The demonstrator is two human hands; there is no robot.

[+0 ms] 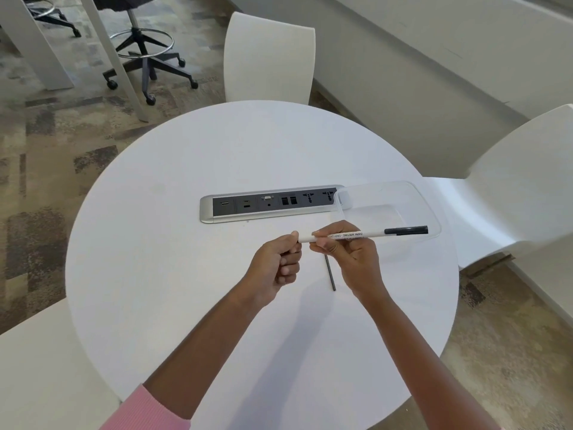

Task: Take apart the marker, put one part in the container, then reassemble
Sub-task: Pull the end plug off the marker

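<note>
A white marker [356, 235] with a black cap [406, 230] is held level above the round white table [186, 169]. My right hand [350, 259] grips its barrel near the left end. My left hand [279, 262] pinches the very left end of the barrel between thumb and fingers; whether it holds a separate end piece I cannot tell. A thin dark rod [330, 273], like an ink stick, lies on the table just below the hands. The clear plastic container [387, 209] stands at the right, behind the marker's capped end, with nothing visible in it.
A grey power and data socket strip [266, 204] is set into the table's middle. White chairs stand at the far side [269, 57], at the right [511, 187] and at the near left [40, 367]. A wheeled stool [145, 54] is on the carpet beyond.
</note>
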